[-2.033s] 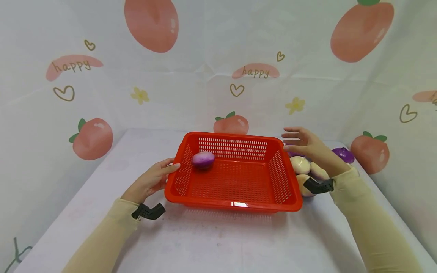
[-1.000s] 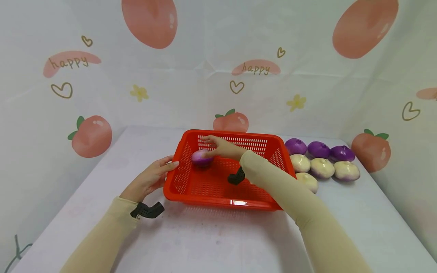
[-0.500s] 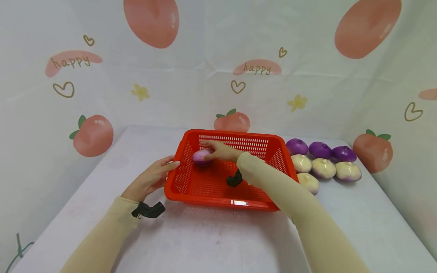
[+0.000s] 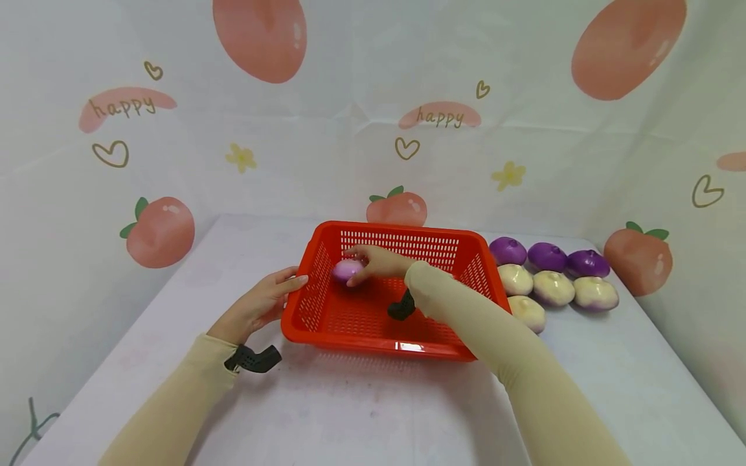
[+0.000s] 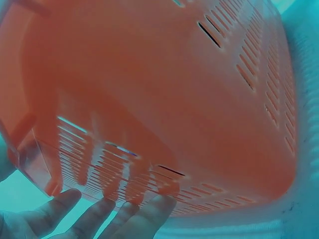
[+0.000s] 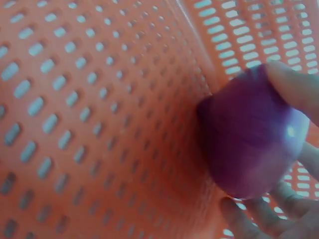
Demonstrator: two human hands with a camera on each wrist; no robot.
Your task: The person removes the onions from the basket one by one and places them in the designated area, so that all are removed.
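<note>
The right hand (image 4: 379,262) has crossed from the table's right side, where it hovered over the row of bulbs two seconds ago, into the red basket (image 4: 402,346), and it now grips the purple onion (image 4: 348,268) at the basket's back left corner. Over the last half second the onion has tipped and looks slightly raised off the mesh floor, so I judge the hand is picking it up rather than setting it down. The right wrist view shows the fingers (image 6: 259,221) curled under the onion (image 6: 249,144) with another finger over its top, hard against the basket wall. The left hand (image 4: 259,304) has not moved: its fingers (image 5: 124,221) lie straight and close together against the outside of the basket's left wall, steadying it. Seven more onions (image 4: 550,278) sit untouched near the table's back right corner.
</note>
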